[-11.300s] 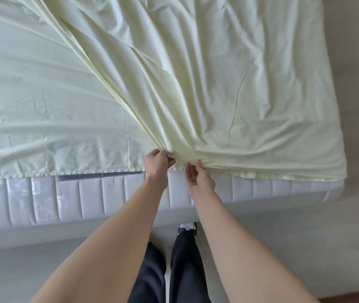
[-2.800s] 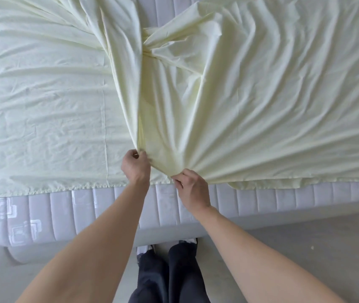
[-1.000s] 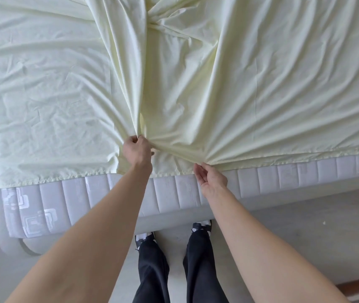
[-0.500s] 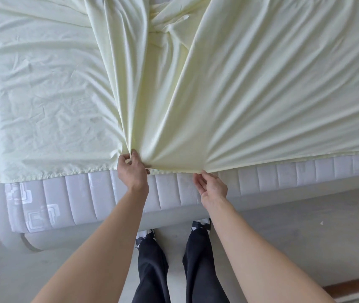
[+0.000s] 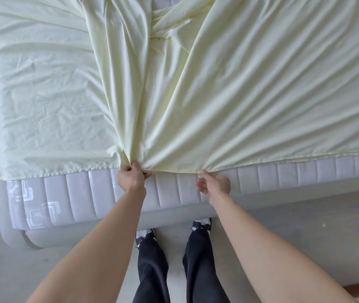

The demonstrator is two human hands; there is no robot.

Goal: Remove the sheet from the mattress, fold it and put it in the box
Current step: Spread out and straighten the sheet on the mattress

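Head view: sheet loose, unfolded, fanning beyond both clamped pinches; left hand, right hand; box unseen.

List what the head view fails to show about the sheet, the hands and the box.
- Box: not in the head view at all.
- Sheet: far and right parts cut off by the frame edges.
- Right hand: fingertips blurred; grip on the hem unclear.
- Left hand: fingertips hidden under the bunched fabric it grips.
- Mattress: top covered by the sheet.
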